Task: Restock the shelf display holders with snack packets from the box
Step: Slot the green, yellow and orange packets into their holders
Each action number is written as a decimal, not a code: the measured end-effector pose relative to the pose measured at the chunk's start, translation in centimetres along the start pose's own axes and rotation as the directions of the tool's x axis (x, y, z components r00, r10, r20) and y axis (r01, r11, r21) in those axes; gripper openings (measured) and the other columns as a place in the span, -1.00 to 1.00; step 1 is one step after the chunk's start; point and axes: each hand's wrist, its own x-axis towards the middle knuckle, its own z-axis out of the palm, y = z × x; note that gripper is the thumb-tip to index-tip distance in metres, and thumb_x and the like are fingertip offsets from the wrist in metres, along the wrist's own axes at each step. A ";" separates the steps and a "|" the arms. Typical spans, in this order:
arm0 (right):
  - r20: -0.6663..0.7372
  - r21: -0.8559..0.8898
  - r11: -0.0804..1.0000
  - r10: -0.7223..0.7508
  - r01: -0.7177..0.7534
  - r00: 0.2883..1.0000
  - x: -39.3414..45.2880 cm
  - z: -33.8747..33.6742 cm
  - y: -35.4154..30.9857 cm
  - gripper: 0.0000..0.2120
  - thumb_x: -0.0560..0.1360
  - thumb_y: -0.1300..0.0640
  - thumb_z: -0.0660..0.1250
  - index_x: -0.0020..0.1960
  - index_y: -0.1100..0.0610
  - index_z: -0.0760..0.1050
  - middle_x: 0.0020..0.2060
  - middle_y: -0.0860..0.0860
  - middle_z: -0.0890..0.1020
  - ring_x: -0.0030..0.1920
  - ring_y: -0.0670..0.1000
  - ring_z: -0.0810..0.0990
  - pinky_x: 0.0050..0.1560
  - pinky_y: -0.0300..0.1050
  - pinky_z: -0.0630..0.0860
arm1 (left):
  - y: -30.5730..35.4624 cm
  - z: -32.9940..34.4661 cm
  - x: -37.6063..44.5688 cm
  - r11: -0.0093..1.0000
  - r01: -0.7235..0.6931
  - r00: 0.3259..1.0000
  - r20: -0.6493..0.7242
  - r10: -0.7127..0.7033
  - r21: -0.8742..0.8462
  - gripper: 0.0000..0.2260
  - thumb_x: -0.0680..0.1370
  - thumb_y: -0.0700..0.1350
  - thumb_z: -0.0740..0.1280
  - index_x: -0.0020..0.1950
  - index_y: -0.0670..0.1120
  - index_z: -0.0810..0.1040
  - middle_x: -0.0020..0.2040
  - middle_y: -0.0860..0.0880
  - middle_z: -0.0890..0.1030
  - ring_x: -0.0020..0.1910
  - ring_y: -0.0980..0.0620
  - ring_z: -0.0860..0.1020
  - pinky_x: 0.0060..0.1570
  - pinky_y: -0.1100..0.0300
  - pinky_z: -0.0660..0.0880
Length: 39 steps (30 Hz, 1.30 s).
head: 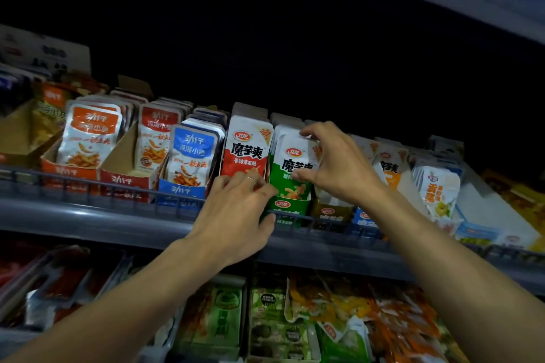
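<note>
A stack of green-and-white snack packets (290,168) stands upright in a green display holder (287,209) on the middle shelf. My right hand (333,165) grips that stack, fingers curled over its top edge and thumb against its front. My left hand (236,212) holds the green holder's front left corner, thumb under the corner and fingers on its left side, touching the red holder's front. A red-and-white packet row (246,150) stands just left of the green one. The supply box is out of sight.
Orange, red and blue fish-snack holders (182,156) fill the shelf's left part. Yellow and blue holders (436,186) stand to the right. A low wire rail (103,186) runs along the shelf front. Bagged snacks (324,312) lie on the shelf below. Another shelf hangs overhead.
</note>
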 end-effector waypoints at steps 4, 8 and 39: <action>-0.128 -0.005 1.000 -0.022 0.022 0.991 -0.3 -1.6 -0.8 -0.40 0.41 -0.09 0.50 0.35 0.10 0.41 0.20 0.03 0.44 0.21 0.03 0.43 0.13 -0.10 0.42 | 0.2 -1.7 -1.0 1.000 -0.020 1.000 -0.023 0.021 0.018 -0.62 0.59 0.11 0.22 0.39 0.09 0.44 0.28 0.10 0.46 0.29 0.05 0.36 0.31 0.07 0.22; -0.147 0.071 0.994 -0.069 0.080 0.987 -1.0 -2.4 -3.7 -0.53 0.43 -0.06 0.46 0.25 0.11 0.46 0.08 -0.01 0.46 0.10 -0.01 0.46 0.09 -0.03 0.47 | -0.3 -3.9 -2.9 0.999 -0.027 0.999 -0.019 0.027 0.034 -0.70 0.57 0.11 0.23 0.26 0.08 0.53 0.20 0.08 0.54 0.23 0.02 0.44 0.19 0.08 0.34; 0.271 0.623 0.466 -0.882 0.628 0.386 -17.9 25.4 -44.4 -0.61 0.45 -0.10 0.45 0.20 0.02 0.50 0.04 -0.05 0.55 -0.02 -0.07 0.50 0.08 0.04 0.53 | -10.7 -4.3 -51.8 0.576 0.716 0.609 0.052 -0.792 0.394 -0.76 0.51 0.23 0.21 -0.10 0.09 0.49 -0.08 0.12 0.59 -0.07 0.03 0.59 -0.21 0.15 0.46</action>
